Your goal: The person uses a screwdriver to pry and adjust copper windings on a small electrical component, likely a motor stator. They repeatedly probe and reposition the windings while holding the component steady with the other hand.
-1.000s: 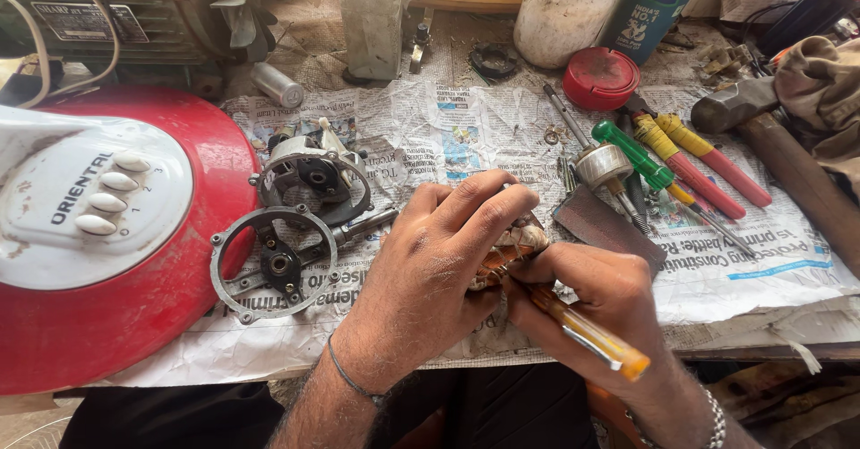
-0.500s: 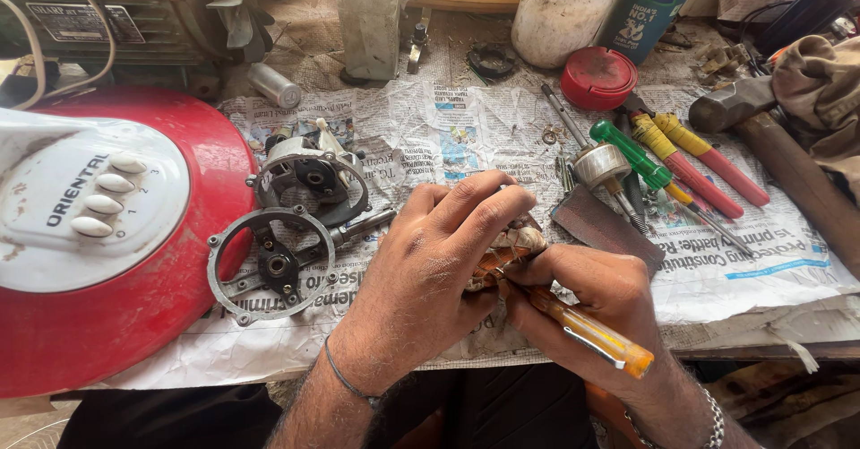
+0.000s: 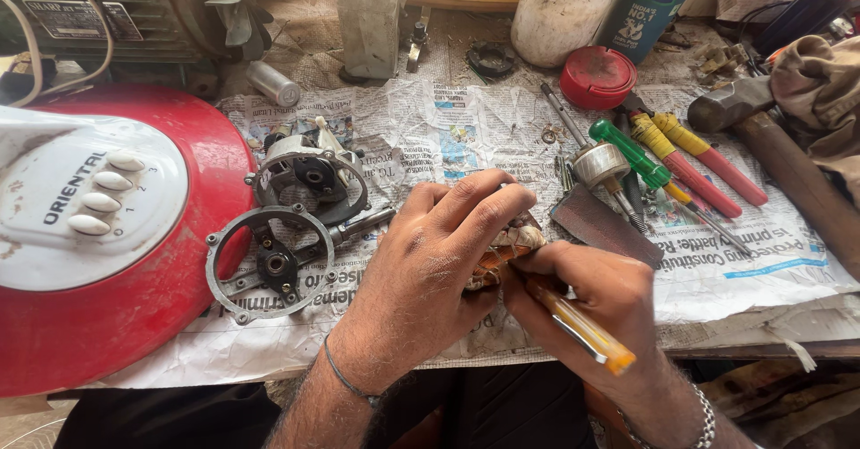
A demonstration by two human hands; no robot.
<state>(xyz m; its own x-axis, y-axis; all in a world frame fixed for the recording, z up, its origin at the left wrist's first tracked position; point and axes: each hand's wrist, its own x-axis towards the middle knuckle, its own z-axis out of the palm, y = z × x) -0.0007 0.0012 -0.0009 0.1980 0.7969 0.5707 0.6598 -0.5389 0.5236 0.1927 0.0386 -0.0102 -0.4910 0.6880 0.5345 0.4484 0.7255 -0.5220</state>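
Little has shifted since the earlier frames: both hands stay locked over the newspaper-covered table [image 3: 761,270], beside the big red fan base [image 3: 134,323] and the grey motor housing [image 3: 269,261]. Left hand [image 3: 430,270] is closed tight around a small copper-wound motor part [image 3: 506,247] just above the table's near edge, while the right hand [image 3: 591,292] is curled shut on a yellow-handled screwdriver [image 3: 582,328] whose tip is hidden against the part. Good work here probably means steady, square pressure, so the tip does not slip into the windings.
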